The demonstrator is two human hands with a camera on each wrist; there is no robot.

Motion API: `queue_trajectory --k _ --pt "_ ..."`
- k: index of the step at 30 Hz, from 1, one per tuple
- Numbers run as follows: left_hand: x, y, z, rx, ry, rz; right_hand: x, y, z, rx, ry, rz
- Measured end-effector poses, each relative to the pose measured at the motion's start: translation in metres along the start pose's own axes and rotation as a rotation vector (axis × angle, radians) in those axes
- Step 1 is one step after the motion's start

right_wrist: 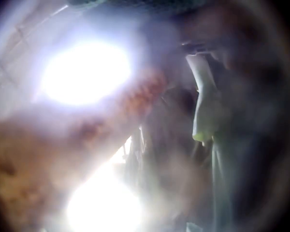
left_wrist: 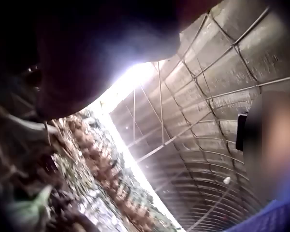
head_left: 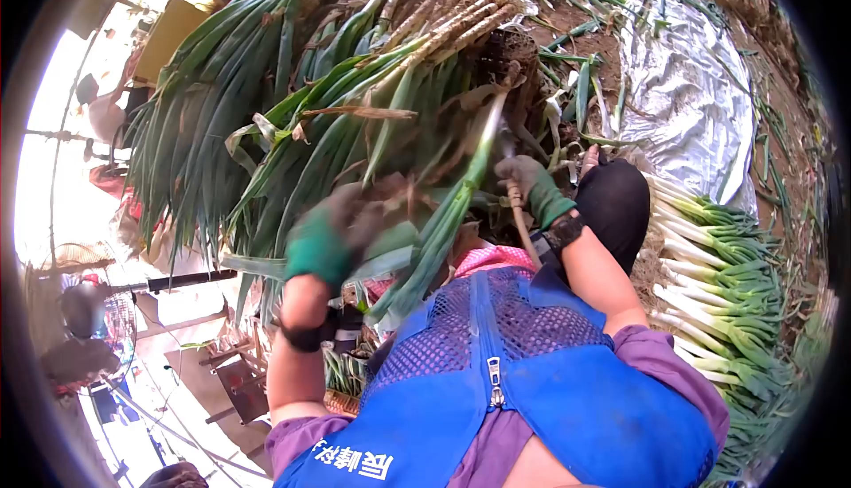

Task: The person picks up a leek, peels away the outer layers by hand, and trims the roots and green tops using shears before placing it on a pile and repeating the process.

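Note:
A long green onion (head_left: 479, 156) with a white stalk slants between the two hands in the head view, root end up and leaves toward the blue vest. My gloved right hand (head_left: 532, 185) grips a tan hose (head_left: 519, 218) with a narrow nozzle pointing up beside the white stalk. On the other side, my left hand (head_left: 330, 229) in a green-cuffed glove is motion-blurred among the leaves; I cannot tell whether its fingers hold any. The right wrist view shows a pale stalk (right_wrist: 203, 96), hazy with glare. The left wrist view mostly faces the roof.
A large heap of untrimmed green onions (head_left: 213, 107) lies ahead on the left. Cleaned ones with white stalks (head_left: 700, 284) line the ground at the right, beside a crumpled silvery sheet (head_left: 683, 89). Loose leaves litter the soil. A ribbed roof (left_wrist: 208, 96) arches overhead.

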State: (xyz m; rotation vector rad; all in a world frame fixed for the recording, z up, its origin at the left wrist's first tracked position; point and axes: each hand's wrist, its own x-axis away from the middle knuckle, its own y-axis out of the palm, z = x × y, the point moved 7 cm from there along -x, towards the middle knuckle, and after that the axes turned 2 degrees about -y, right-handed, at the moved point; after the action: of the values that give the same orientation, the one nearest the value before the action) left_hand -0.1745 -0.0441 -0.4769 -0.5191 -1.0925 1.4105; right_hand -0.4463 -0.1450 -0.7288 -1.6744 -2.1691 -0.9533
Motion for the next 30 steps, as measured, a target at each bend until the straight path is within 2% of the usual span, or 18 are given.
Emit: queue_trajectory --k 2,3,4,5,7,9,11,13,15,16,17,19,20,22,24,27,28,30 --pt "-0.019 0.049 0.048 -0.037 0.173 -0.119 -0.007 0.003 0.004 0.389 -0.07 0.044" --pt "-0.033 0.082 0.059 -0.14 0.257 -0.145 -0.007 0.002 0.009 0.402 -0.039 0.14" --pt "-0.05 0.12 0.062 -0.284 0.28 -0.187 -0.018 -0.005 0.01 0.635 -0.271 0.216" --pt "-0.068 0.159 0.059 -0.428 0.302 -0.227 -0.01 -0.004 0.006 0.576 -0.188 0.196" --pt "-0.116 0.22 0.03 -0.404 0.146 -0.217 0.015 0.009 -0.012 0.458 -0.024 0.149" --pt "-0.126 0.22 0.026 -0.273 0.098 -0.317 0.019 0.0 -0.017 0.442 -0.154 0.087" --pt "-0.135 0.21 0.011 -0.003 -0.015 -0.221 0.032 -0.008 -0.022 0.414 -0.197 0.087" --pt "-0.144 0.206 -0.009 0.594 -0.163 -0.388 0.056 -0.005 -0.032 0.429 -0.177 0.105" --pt "-0.143 0.194 -0.019 0.934 -0.148 -0.539 0.076 -0.004 -0.034 0.502 -0.183 0.065" --pt "-0.142 0.182 -0.006 0.551 0.272 -0.511 0.086 -0.003 -0.039 0.703 -0.315 0.077" --pt "-0.136 0.168 0.005 0.194 0.65 -0.326 0.095 -0.005 -0.038 0.745 -0.329 0.072" --pt "-0.143 0.19 -0.011 0.73 0.155 -0.566 0.13 0.004 -0.053 0.826 -0.346 0.07" --pt "-0.141 0.201 -0.015 0.935 -0.076 -0.617 0.142 0.006 -0.049 0.791 -0.108 0.008" --pt "-0.132 0.202 -0.011 1.104 -0.358 -0.637 0.166 0.023 -0.054 0.774 -0.079 -0.072" --pt "-0.127 0.198 -0.006 1.121 -0.336 -0.636 0.189 0.047 -0.067 0.766 -0.106 -0.176" --pt "-0.123 0.195 -0.005 1.139 -0.374 -0.653 0.19 0.048 -0.059 0.795 -0.177 -0.192" --pt "-0.122 0.196 -0.005 1.146 -0.398 -0.662 0.19 0.049 -0.057 0.791 -0.031 -0.194" --pt "-0.152 0.208 -0.02 0.721 0.271 -0.502 0.19 0.053 -0.057 0.856 -0.23 -0.201"
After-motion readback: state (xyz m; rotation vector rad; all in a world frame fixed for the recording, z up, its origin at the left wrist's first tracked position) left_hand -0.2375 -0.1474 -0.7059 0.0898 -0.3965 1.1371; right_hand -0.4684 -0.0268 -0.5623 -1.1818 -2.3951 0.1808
